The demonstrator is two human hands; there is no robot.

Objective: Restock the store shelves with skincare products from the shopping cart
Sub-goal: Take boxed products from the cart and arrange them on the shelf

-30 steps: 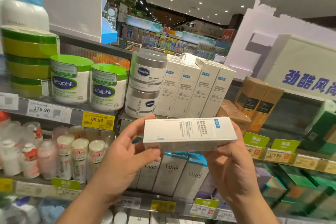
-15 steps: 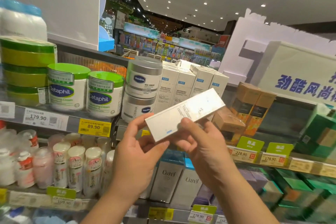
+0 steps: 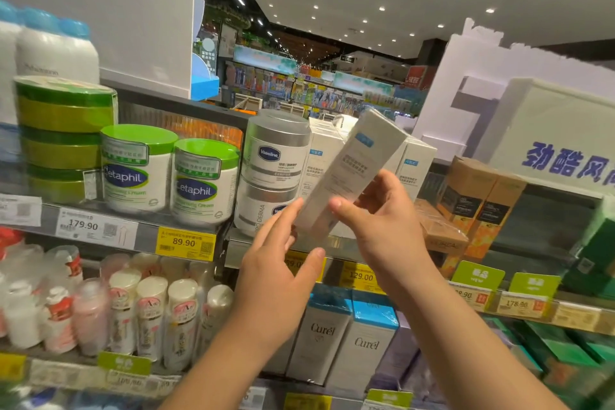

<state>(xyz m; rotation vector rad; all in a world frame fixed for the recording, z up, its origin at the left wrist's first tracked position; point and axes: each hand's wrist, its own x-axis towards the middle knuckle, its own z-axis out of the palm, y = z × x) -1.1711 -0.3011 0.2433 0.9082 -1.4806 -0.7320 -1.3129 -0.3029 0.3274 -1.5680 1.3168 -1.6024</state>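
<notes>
A long white skincare box (image 3: 352,170) with a blue tag near its top is tilted almost upright in front of the upper shelf. My right hand (image 3: 382,220) grips its lower part, thumb across the front. My left hand (image 3: 276,260) is below and to the left, its straight fingertips touching the box's bottom edge. Behind the box stand matching white boxes (image 3: 412,166) in a row on the shelf, next to two stacked Vaseline jars (image 3: 276,173).
Cetaphil tubs (image 3: 203,180) and green tins (image 3: 63,133) fill the upper shelf at left. Brown and orange boxes (image 3: 476,203) stand at right. Curel boxes (image 3: 346,339) and small bottles (image 3: 149,313) crowd the lower shelf. Price tags (image 3: 184,243) line the shelf edges.
The box has swung from lying flat to nearly upright and moved up toward the row of matching boxes. My left hand has loosened from holding its end to touching it with straight fingers.
</notes>
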